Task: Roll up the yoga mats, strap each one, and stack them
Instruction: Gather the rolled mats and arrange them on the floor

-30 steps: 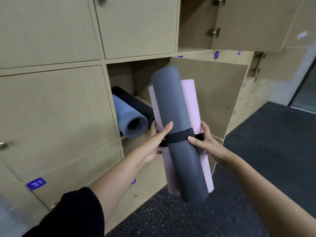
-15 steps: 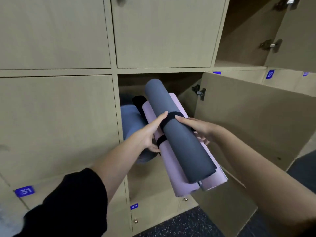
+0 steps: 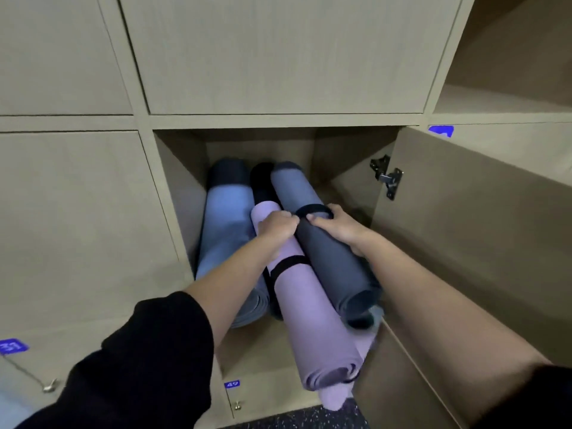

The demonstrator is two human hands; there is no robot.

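Gripping lilac mat (image 3: pixel 309 308) in curled left hand (image 3: pixel 277 226), dark grey mat (image 3: pixel 335 267) at its black strap (image 3: pixel 313 209) in curled right hand (image 3: pixel 339 229), both half inside the locker (image 3: pixel 176 193), near ends overhanging. Push straight back, parallel to the light-blue mat (image 3: pixel 226 236). Keep off door (image 3: pixel 470 243) and hinge (image 3: pixel 387 178) at right; spare floor deep right.

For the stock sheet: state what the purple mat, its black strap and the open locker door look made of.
The purple mat: likely foam or rubber, matte; its end shows thick coiled layers. The black strap: probably fabric or elastic, a flat dull band cinching the roll; weave too small to tell. The locker door: beige wood-look board, matte, faint grain, perhaps laminate.
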